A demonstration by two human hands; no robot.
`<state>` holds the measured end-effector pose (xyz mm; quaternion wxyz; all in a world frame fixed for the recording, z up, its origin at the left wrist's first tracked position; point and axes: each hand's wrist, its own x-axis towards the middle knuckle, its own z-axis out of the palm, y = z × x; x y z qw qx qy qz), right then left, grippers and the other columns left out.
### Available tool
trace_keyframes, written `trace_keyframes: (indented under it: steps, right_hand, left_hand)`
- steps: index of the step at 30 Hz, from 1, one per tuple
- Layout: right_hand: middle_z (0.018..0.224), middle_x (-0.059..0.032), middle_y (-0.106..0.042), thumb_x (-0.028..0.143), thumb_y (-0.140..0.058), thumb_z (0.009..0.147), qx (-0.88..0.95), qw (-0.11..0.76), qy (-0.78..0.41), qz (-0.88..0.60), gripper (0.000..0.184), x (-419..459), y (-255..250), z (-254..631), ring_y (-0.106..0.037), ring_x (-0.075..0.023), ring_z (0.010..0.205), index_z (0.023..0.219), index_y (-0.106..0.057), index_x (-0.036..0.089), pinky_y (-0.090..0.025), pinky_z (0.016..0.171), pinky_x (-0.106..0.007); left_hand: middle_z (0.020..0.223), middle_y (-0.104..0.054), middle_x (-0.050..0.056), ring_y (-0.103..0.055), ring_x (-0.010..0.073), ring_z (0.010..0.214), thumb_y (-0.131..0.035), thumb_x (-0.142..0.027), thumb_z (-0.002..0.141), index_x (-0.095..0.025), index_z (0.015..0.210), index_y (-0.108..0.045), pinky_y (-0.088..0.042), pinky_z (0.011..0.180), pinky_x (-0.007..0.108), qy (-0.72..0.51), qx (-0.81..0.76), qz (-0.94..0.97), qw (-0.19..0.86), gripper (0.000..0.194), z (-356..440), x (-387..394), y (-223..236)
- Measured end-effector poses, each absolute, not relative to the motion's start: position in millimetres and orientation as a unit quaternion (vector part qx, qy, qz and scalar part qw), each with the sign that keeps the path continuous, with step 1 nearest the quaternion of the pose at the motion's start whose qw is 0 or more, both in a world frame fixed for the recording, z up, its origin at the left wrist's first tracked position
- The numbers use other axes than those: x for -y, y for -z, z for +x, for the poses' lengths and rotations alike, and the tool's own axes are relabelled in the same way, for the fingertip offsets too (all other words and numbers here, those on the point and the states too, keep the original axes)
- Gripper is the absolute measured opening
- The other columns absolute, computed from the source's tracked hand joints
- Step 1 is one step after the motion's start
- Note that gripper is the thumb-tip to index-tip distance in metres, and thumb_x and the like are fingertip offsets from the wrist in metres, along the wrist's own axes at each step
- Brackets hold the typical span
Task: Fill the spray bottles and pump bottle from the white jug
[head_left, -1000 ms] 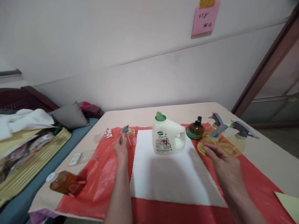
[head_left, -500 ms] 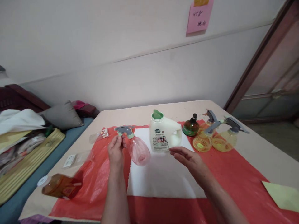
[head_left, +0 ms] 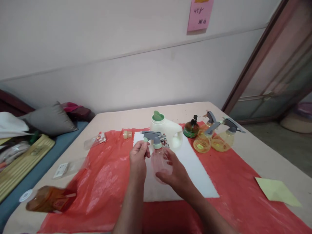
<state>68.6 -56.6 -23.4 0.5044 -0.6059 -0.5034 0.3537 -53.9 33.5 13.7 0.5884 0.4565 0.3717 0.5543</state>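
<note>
A clear pinkish spray bottle (head_left: pixel 159 160) with a grey spray head and pale green collar is held over the white sheet (head_left: pixel 195 175). My left hand (head_left: pixel 139 156) pinches the green tip of its nozzle. Around the right side of the bottle's body curls my right hand (head_left: pixel 176 170), thumb low in front and the other fingers partly hidden behind the plastic. Just behind stands a cream jug (head_left: pixel 175 133) with a green-rimmed mouth, its label partly covered by the spray head. Left of the sheet sits a small tan cap (head_left: pixel 127 134).
A green pump bottle (head_left: pixel 191 129) and several yellowish spray bottles (head_left: pixel 202 144) stand at the back right. A bottle of amber liquid (head_left: pixel 48 199) lies at the front left, near clear packaging (head_left: pixel 74 166). Red plastic (head_left: pixel 104 182) covers the table; a yellow paper (head_left: pixel 278 191) lies right.
My right hand has moved from beside the jug onto the spray bottle's body. The bottle has swung more upright and right, in front of the jug. The tan cap has come into sight.
</note>
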Motion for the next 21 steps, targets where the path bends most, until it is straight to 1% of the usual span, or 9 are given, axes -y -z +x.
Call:
trace_keyframes:
  steps: [4,7,10,12,14,15,17,19,21]
  right_hand:
    - [0.148,-0.0136,-0.049,0.036,-0.076,0.07,0.527,0.49,-0.182,-0.67,0.087,50.6,34.9,74.0,-0.044,-0.0366,0.138,0.147,-0.037,0.026,-0.038,0.112,-0.059]
    - [0.146,-0.0128,-0.051,0.036,-0.075,0.073,0.552,0.483,-0.155,-0.662,0.081,51.4,36.8,77.3,-0.046,-0.0362,0.137,0.146,-0.04,0.027,-0.039,0.111,-0.059]
    - [0.147,-0.0097,-0.051,0.036,-0.074,0.074,0.553,0.506,-0.238,-0.618,0.079,56.1,28.7,82.1,-0.05,-0.0315,0.134,0.146,-0.04,0.029,-0.042,0.11,-0.053]
    - [0.146,-0.008,-0.052,0.034,-0.075,0.072,0.533,0.523,-0.322,-0.582,0.083,59.0,20.8,87.5,-0.052,-0.0295,0.131,0.146,-0.039,0.029,-0.042,0.111,-0.051]
    - [0.146,-0.0068,-0.053,0.031,-0.076,0.07,0.516,0.531,-0.415,-0.529,0.084,60.1,14.1,93.8,-0.054,-0.0286,0.13,0.146,-0.04,0.029,-0.042,0.111,-0.049]
    - [0.145,-0.0067,-0.054,0.03,-0.077,0.069,0.51,0.53,-0.457,-0.5,0.085,60.1,11.8,96.7,-0.054,-0.0289,0.13,0.146,-0.042,0.029,-0.042,0.111,-0.048]
    - [0.144,-0.0073,-0.056,0.029,-0.081,0.065,0.505,0.522,-0.514,-0.457,0.085,59.3,9.4,101.0,-0.053,-0.0306,0.132,0.143,-0.047,0.028,-0.043,0.11,-0.047]
    - [0.141,-0.0075,-0.058,0.028,-0.084,0.063,0.505,0.514,-0.536,-0.44,0.083,58.7,8.6,102.8,-0.052,-0.0319,0.132,0.14,-0.052,0.027,-0.042,0.111,-0.048]
    - [0.139,-0.0072,-0.06,0.031,-0.086,0.061,0.509,0.507,-0.562,-0.41,0.084,59.1,7.9,102.8,-0.054,-0.0319,0.13,0.139,-0.054,0.026,-0.04,0.112,-0.048]
  left_hand:
    - [0.052,-0.047,-0.005,-0.042,0.0107,0.052,-0.068,-0.045,0.083,-0.021,0.064,-0.06,-0.036,0.054,0.024,-0.53,-0.474,0.559,0.428,0.032,-50.1,-19.2,-21.3]
    - [0.059,-0.059,-0.001,-0.05,0.0132,0.056,-0.068,-0.044,0.084,-0.022,0.068,-0.069,-0.042,0.058,0.026,-0.5,-0.403,0.657,0.394,0.026,-47.8,-3.3,-26.5]
    - [0.069,-0.067,0.003,-0.057,0.0152,0.06,-0.061,-0.045,0.09,-0.021,0.08,-0.077,-0.046,0.061,0.028,-0.528,-0.3,0.657,0.446,0.03,-51.5,1.0,-26.5]
    - [0.064,-0.062,0.001,-0.054,0.0129,0.058,-0.059,-0.044,0.092,-0.02,0.075,-0.073,-0.045,0.059,0.026,-0.615,-0.345,0.563,0.43,0.033,-56.5,-6.2,-24.2]
    - [0.069,-0.062,0.0,-0.055,0.0116,0.063,-0.066,-0.042,0.088,-0.019,0.078,-0.071,-0.046,0.062,0.023,-0.662,-0.404,0.482,0.407,0.026,-62.1,-18.1,-22.6]
    - [0.079,-0.065,0.001,-0.059,0.0124,0.071,-0.071,-0.042,0.084,-0.02,0.086,-0.072,-0.048,0.066,0.023,-0.66,-0.412,0.468,0.418,0.022,-64.7,-24.1,-22.7]
    - [0.107,-0.07,0.005,-0.065,0.0175,0.095,-0.078,-0.041,0.077,-0.023,0.105,-0.071,-0.054,0.08,0.027,-0.635,-0.378,0.469,0.484,0.034,-69.7,-33.1,-24.9]
    - [0.132,-0.065,0.008,-0.062,0.0254,0.119,-0.08,-0.04,0.074,-0.027,0.119,-0.068,-0.054,0.094,0.036,-0.594,-0.307,0.477,0.57,0.048,-75.2,-36.7,-28.8]
    - [0.14,-0.062,0.01,-0.055,0.0313,0.133,-0.081,-0.038,0.073,-0.028,0.122,-0.069,-0.05,0.104,0.044,-0.567,-0.252,0.486,0.615,0.051,-83.0,-36.7,-32.2]
